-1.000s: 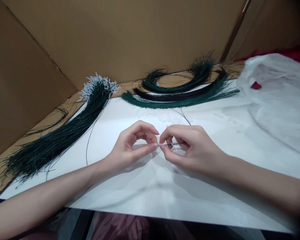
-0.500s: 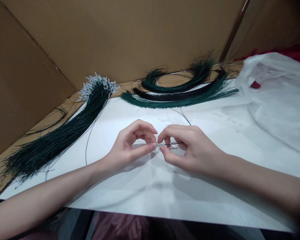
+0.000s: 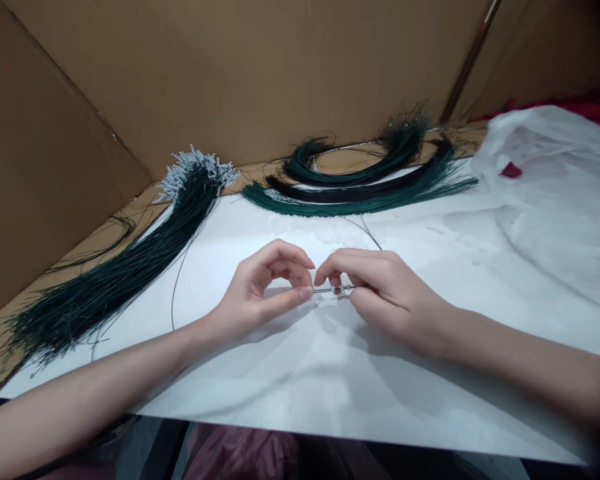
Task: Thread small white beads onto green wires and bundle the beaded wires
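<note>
My left hand pinches one end of a thin dark wire between thumb and fingers, low over the white table. Small white beads sit on this wire, in the gap between my two hands. My right hand is closed round the wire just right of the beads, thumb drawn back and forefinger arched over them. Its fingertips are partly hidden. To the left lies a thick bundle of dark green wires, with white beaded tips at its far end.
Curved bundles of green and black wires lie along the back of the white tabletop. A clear plastic bag with something red stands at right. Cardboard walls close off the back and left.
My right thumb has slid right, back along the wire, so more of the wire and beads shows between the hands. My left hand has stayed in place.
</note>
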Tool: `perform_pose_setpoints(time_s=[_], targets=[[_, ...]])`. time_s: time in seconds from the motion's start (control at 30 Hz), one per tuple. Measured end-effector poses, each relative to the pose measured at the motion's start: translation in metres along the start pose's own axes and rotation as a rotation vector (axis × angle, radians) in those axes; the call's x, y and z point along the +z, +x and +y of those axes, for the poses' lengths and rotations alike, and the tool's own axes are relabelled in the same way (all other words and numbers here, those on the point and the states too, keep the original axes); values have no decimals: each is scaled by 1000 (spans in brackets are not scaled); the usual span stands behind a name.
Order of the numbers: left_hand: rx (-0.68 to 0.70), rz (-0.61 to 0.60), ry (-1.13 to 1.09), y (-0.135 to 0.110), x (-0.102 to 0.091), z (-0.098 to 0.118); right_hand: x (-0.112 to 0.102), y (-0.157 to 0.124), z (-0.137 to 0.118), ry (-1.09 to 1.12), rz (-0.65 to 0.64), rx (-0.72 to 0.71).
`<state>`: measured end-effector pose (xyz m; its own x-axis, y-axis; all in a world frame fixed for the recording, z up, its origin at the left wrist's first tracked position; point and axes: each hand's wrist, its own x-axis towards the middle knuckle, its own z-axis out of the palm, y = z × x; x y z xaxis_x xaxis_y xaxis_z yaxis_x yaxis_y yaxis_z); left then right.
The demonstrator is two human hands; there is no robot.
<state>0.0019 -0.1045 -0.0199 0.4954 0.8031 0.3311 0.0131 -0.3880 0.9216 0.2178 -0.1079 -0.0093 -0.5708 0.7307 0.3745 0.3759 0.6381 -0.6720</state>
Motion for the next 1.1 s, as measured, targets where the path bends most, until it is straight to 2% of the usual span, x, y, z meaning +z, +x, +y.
perform_pose_setpoints(time_s=[0.5, 0.7, 0.87, 0.97, 1.1], targets=[[-13, -2, -10, 0, -1, 0, 1, -1, 0, 25, -11, -8], [-14, -6, 20, 0, -1, -1, 5, 0, -3, -27, -7, 26], [-2, -22, 55, 0, -2, 2, 4, 1, -2, -60, 12, -2], [-8, -55, 92, 8, -11, 2, 3, 2, -2, -81, 41, -13], [42, 8, 310, 34, -27, -9, 4, 1, -2, -91, 58, -8]])
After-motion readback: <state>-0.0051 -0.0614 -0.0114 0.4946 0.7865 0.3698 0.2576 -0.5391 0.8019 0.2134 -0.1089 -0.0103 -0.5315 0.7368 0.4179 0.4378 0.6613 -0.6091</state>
